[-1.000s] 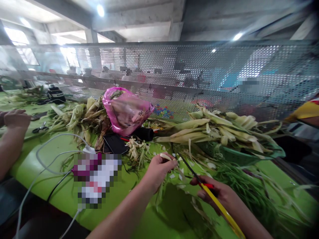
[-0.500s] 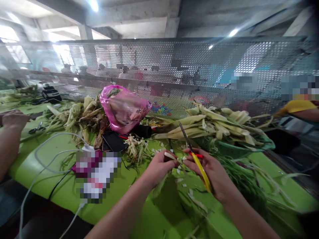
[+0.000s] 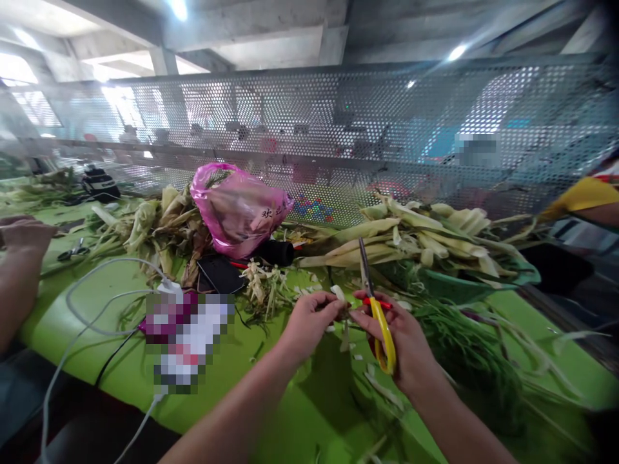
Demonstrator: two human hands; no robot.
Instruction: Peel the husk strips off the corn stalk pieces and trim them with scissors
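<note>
My left hand (image 3: 307, 328) pinches a small pale strip of corn husk (image 3: 338, 294) between thumb and fingers, just above the green table. Scissors with yellow handles (image 3: 385, 341) hang in my right hand (image 3: 409, 345), blades pointing up and away. A small red piece (image 3: 380, 303) shows beside the scissors at the right fingers; its kind is unclear. The right thumb and fingertips almost meet the left ones at the strip. Pale husk scraps (image 3: 380, 390) lie scattered below both hands.
A pile of dried corn husks (image 3: 435, 241) fills a green basket (image 3: 483, 287). Green strands (image 3: 469, 348) lie right. A pink plastic bag (image 3: 242, 209), black phone (image 3: 220, 274), cabled device (image 3: 193, 341) and more husks (image 3: 155, 225) stand left. Other people's arms (image 3: 24, 258) reach in; a perforated screen (image 3: 290, 109) stands behind.
The scissors have turned more upright in my right hand, their handle loops now showing wider. The pale strip at my left fingertips now stands up. The co-worker's yellow sleeve at right has shifted slightly.
</note>
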